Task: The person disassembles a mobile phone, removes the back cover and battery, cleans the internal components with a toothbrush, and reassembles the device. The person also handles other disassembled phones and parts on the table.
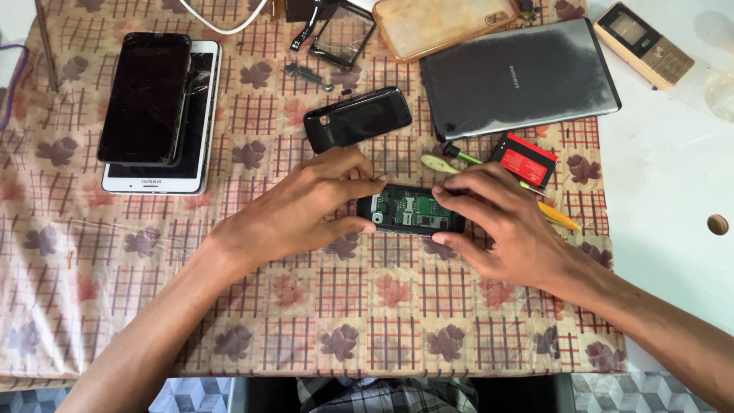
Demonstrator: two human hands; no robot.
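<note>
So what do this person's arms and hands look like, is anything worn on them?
Both are bare. The left hand and right hand carry no gloves, rings, watch or bracelets that show, and both forearms are uncovered to the picture's edge, with no sleeves in sight. Fingernails are short and unpainted. The only clothing visible is a strip of checked fabric at the table's near edge, below the arms.

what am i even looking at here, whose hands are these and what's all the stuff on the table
This is one picture from a camera worn on a person's head, looking down at their own bare hands. The left hand and right hand together hold a small opened phone, its green circuit board showing. It sits over a table with a leaf-patterned cloth. Around it lie a black back cover, a grey tablet, stacked phones, a red battery, a gold keypad phone and a yellow tool.
</note>
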